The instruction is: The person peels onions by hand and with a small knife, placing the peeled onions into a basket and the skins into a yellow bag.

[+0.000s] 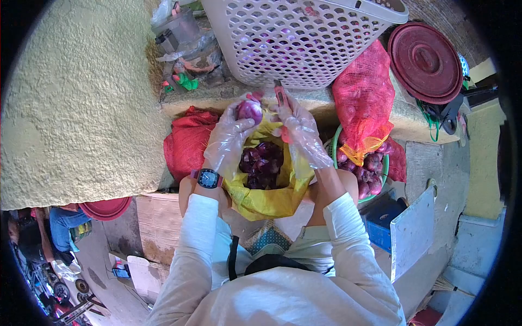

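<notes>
My left hand (231,127), in a clear plastic glove, is closed around a purple-red onion (250,112). Also gloved, my right hand (300,127) grips a small knife (281,95) with a reddish handle, its tip pointing up and away from me. The knife is just right of the onion, apart from it. Below both hands, a yellow bag (265,204) stands open between my legs, with dark purple onion skins (262,164) inside.
A grey-white perforated basket (236,41) with onions stands on the ledge ahead. To the right are a red mesh sack (361,92), a green-rimmed basket (387,169) of onions and a dark red lid (425,61). A red sack (187,142) lies left, beside the wall (81,103).
</notes>
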`<state>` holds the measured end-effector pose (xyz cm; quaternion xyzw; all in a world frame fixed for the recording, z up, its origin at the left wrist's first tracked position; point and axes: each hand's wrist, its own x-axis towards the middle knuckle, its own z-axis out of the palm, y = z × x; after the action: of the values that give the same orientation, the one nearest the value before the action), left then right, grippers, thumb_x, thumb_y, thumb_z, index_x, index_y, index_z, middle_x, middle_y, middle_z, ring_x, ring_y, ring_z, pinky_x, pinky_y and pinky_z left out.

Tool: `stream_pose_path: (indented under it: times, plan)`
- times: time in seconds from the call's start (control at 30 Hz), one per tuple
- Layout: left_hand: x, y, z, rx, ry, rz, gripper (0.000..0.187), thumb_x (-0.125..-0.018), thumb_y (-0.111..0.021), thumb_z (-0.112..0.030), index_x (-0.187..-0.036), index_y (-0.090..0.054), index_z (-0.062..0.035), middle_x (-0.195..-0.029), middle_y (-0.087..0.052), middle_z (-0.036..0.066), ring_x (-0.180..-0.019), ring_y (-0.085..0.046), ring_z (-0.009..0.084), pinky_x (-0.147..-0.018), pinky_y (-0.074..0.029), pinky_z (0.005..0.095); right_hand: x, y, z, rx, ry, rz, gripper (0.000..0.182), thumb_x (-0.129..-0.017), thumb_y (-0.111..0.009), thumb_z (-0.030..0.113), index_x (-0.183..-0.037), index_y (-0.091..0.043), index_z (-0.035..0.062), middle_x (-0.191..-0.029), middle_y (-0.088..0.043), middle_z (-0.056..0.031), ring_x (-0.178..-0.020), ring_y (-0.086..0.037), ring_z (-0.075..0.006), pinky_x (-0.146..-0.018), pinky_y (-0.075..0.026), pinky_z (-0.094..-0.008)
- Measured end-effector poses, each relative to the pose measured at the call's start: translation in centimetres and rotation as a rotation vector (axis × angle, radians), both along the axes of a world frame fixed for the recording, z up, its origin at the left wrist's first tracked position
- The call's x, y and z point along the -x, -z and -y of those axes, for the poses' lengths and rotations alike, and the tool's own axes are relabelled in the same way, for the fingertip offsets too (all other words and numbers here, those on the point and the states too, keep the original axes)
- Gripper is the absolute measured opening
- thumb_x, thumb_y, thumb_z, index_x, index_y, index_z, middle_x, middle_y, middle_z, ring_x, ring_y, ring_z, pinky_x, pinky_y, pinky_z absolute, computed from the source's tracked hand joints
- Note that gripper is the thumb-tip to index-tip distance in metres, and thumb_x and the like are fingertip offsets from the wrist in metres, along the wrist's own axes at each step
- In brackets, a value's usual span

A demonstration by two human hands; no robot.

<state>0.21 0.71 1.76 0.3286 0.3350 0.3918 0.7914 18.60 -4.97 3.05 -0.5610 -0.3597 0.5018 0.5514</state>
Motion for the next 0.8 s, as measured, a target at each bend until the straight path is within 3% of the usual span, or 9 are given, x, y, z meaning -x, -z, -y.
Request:
stream_pose_path:
  times: [0.03, 0.17, 0.27, 0.43, 0.57, 0.67, 0.73, 0.8]
  plan:
    - [0.0, -0.3, 0.0, -0.037, -0.051, 0.020, 0.065, -0.091, -0.057, 0.010, -0.153, -0.042, -0.0039, -0.142, -0.054, 0.014, -0.125, -0.060, 0.0251, -0.112, -0.051, 0.0390, 0.1, 0.3, -0.1, -0.086, -0.039, -0.078, 0.054, -0.109, -0.054, 0.023, -0.158, -0.038, 0.0048, -0.113, -0.066, -0.0043, -0.086, -0.066, -0.0127, -0.069, -0.053, -0.0243]
    - [0.7, -0.3, -0.7, -0.047, -0.081, 0.021, 0.067, -0.090, -0.057, 0.011, -0.153, -0.042, -0.0047, -0.144, -0.052, 0.015, -0.129, -0.057, 0.0270, -0.112, -0.051, 0.0405, 0.6, 0.5, -0.1, -0.113, 0.007, -0.135, 0.055, -0.111, -0.050, 0.021, -0.162, -0.034, 0.0079, -0.109, -0.065, -0.0022, -0.077, -0.061, -0.0097, -0.064, -0.051, -0.0231]
    - [1.0, -0.7, -0.8, -0.075, -0.055, 0.108, 0.065, -0.091, -0.058, 0.010, -0.152, -0.044, -0.0051, -0.142, -0.054, 0.015, -0.129, -0.058, 0.0284, -0.113, -0.051, 0.0419, -0.2, 0.3, 0.2, -0.099, -0.088, -0.146, 0.055, -0.111, -0.050, 0.020, -0.163, -0.034, 0.0097, -0.102, -0.063, -0.0002, -0.071, -0.054, -0.0076, -0.062, -0.049, -0.0232]
    - [1.4, 0.2, -1.5, -0.043, -0.072, 0.125, 0.057, -0.091, -0.061, 0.007, -0.147, -0.049, -0.0010, -0.136, -0.058, 0.014, -0.123, -0.061, 0.0263, -0.111, -0.052, 0.0422, -0.6, 0.9, 0.3, -0.139, -0.066, 0.078, 0.053, -0.110, -0.053, 0.024, -0.160, -0.041, 0.0118, -0.084, -0.053, 0.0054, -0.069, -0.045, -0.0043, -0.059, -0.043, -0.0231]
    - [1.5, 0.3, -1.2, -0.074, -0.104, 0.126, 0.055, -0.092, -0.061, 0.007, -0.145, -0.049, 0.0014, -0.134, -0.060, 0.015, -0.123, -0.062, 0.0269, -0.112, -0.051, 0.0440, -0.3, 0.6, 0.3, -0.102, -0.024, 0.204, 0.050, -0.109, -0.055, 0.024, -0.157, -0.047, 0.0124, -0.081, -0.049, 0.0071, -0.067, -0.043, -0.0042, -0.058, -0.041, -0.0239]
    - [1.7, 0.1, -1.4, -0.089, -0.095, 0.129, 0.055, -0.092, -0.062, 0.006, -0.145, -0.049, 0.0006, -0.135, -0.060, 0.015, -0.123, -0.062, 0.0269, -0.111, -0.052, 0.0427, 0.0, -0.4, 0.6, -0.077, -0.010, 0.185, 0.045, -0.110, -0.055, 0.025, -0.153, -0.052, 0.0125, -0.080, -0.048, 0.0083, -0.066, -0.042, -0.0044, -0.057, -0.039, -0.0246]
    - [1.8, -0.2, -1.2, -0.091, -0.121, 0.120, 0.055, -0.092, -0.063, 0.007, -0.145, -0.049, 0.0004, -0.136, -0.060, 0.015, -0.123, -0.062, 0.0267, -0.111, -0.052, 0.0412, 0.2, -1.0, 0.8, -0.045, 0.003, 0.205, 0.036, -0.111, -0.054, 0.034, -0.132, -0.060, 0.0057, -0.075, -0.049, 0.0061, -0.060, -0.044, -0.0042, -0.053, -0.039, -0.0233]
    - [1.8, -0.5, -1.1, -0.105, -0.121, 0.097, 0.057, -0.092, -0.063, 0.006, -0.147, -0.047, 0.0021, -0.139, -0.058, 0.016, -0.127, -0.060, 0.0289, -0.113, -0.050, 0.0418, 0.1, -0.3, 0.7, -0.088, 0.001, 0.168, 0.032, -0.110, -0.055, 0.034, -0.126, -0.060, 0.0061, -0.075, -0.051, 0.0056, -0.061, -0.046, -0.0045, -0.052, -0.039, -0.0234]
